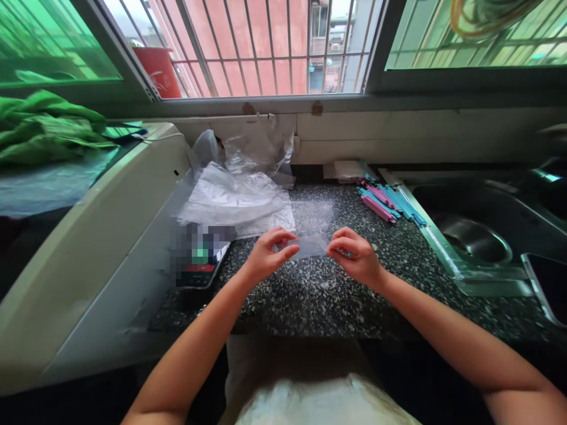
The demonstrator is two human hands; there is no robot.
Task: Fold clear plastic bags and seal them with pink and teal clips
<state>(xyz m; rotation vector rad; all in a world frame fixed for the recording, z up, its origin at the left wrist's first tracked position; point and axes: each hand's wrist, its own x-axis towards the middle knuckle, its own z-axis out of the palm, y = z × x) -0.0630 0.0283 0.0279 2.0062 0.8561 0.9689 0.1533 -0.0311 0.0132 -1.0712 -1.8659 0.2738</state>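
Note:
A small clear plastic bag (310,246) is stretched between my two hands above the speckled dark countertop (319,295). My left hand (268,255) pinches its left edge with thumb and fingers closed. At the bag's right edge my right hand (357,254) pinches the same way. A pile of pink and blue sticks (388,202) lies on the counter behind my right hand, apart from both hands.
Crumpled clear plastic sheets and bags (237,189) lie at the back left by the wall. A phone (201,260) rests left of my left hand. A steel sink (473,230) is at the right. A white appliance (88,248) with green cloth (44,127) stands at left.

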